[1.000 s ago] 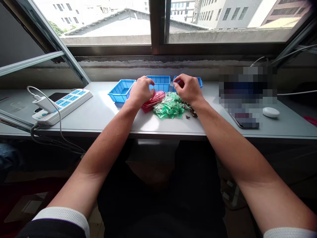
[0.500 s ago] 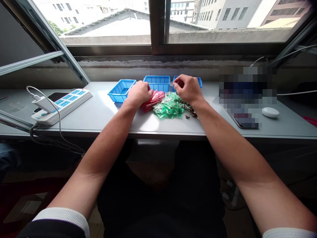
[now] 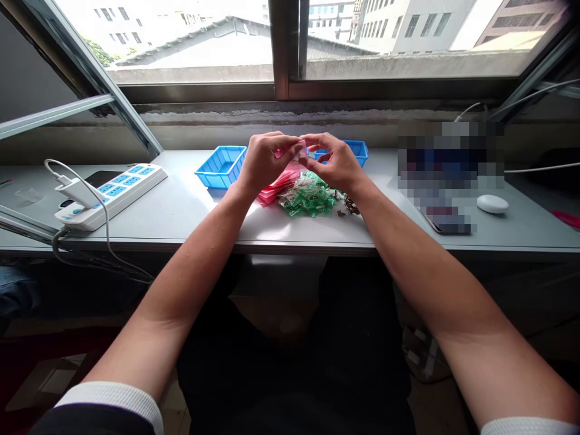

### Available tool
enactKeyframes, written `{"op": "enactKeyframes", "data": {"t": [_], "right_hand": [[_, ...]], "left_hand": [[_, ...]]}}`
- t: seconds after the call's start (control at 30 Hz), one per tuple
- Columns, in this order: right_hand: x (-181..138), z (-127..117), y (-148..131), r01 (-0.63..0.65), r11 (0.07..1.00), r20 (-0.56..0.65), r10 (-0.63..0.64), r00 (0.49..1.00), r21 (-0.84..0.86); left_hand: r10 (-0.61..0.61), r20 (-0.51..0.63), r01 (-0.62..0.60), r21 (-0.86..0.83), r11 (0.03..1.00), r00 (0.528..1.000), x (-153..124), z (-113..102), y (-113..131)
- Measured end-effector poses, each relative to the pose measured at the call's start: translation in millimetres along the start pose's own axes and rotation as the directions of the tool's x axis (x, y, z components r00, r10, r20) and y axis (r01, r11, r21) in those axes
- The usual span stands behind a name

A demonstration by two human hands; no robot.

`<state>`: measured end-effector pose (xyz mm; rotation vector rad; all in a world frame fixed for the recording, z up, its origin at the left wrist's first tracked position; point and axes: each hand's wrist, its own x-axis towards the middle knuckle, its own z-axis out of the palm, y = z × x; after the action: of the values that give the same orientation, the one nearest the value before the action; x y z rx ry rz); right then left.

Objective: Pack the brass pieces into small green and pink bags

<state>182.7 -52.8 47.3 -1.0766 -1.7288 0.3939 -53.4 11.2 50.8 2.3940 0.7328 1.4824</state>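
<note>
My left hand (image 3: 266,158) pinches a small pink plastic bag (image 3: 302,147) above the middle of the table. From the right, the fingers of my right hand (image 3: 339,162) close on the same bag; whether anything else sits between them is hidden. Below the hands lies a stack of pink plastic bags (image 3: 280,186), its upper part covered by my left hand. Against it rests a heap of green plastic bags (image 3: 312,198). Small brownish metal pieces (image 3: 350,205) are scattered beside the heap, partly behind my right wrist.
One blue bin (image 3: 221,168) stands left of my hands, another blue bin (image 3: 360,152) behind the right one. A white power strip (image 3: 127,188) with a cable lies at left. Toward the right are a phone (image 3: 446,226), a white rounded object (image 3: 492,204) and a blurred-out area.
My left hand has risen from the pink stack with a bag. My right hand has come left from the right bin, and both hands now meet at the bag.
</note>
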Motion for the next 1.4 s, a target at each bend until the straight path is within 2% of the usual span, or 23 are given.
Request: {"op": "enactKeyframes", "data": {"t": [0.13,0.27,0.4,0.5,0.73,0.83,1.0,1.23,1.4], "right_hand": [[0.2,4.2,-0.3,-0.068,0.980,0.042,0.061,0.997,0.189],[4.0,2.7,7.1,-0.174,0.944,-0.054,0.197,0.979,0.280],[6.8,-0.8,13.2,-0.221,0.905,-0.121,0.281,0.952,0.363],[7.1,-2.0,10.8,-0.253,0.885,-0.098,0.313,0.945,0.391],[7.3,-5.7,3.0,-0.322,0.913,-0.142,0.364,0.921,0.250],[5.9,-8.0,1.4,-0.309,0.934,-0.125,0.333,0.935,0.177],[5.5,-9.0,2.0,-0.261,0.941,-0.067,0.281,0.957,0.217],[10.2,-7.3,18.0,-0.238,0.958,-0.162,0.263,0.951,0.161],[9.5,-12.3,12.1,-0.254,0.962,-0.165,0.268,0.949,0.102]], "left_hand": [[0.005,-0.037,-0.008,-0.077,0.997,0.999,-2.9,5.2,-3.2],[-0.037,-0.062,0.029,-0.129,0.991,0.997,2.8,6.9,-27.4],[-0.174,0.054,0.182,-0.352,0.918,0.983,8.2,10.9,-47.3],[-0.221,0.086,0.237,-0.408,0.882,0.971,7.4,10.4,-42.8],[-0.385,0.095,0.387,-0.424,0.819,0.918,5.6,0.7,-11.3],[-0.391,0.076,0.386,-0.413,0.825,0.917,6.7,1.3,-10.4],[-0.404,0.040,0.385,-0.400,0.832,0.914,7.5,3.8,-13.8],[-0.426,0.073,0.414,-0.428,0.803,0.902,6.2,-1.6,-3.4],[-0.393,0.063,0.386,-0.378,0.841,0.917,7.4,-2.0,-2.8]]}}
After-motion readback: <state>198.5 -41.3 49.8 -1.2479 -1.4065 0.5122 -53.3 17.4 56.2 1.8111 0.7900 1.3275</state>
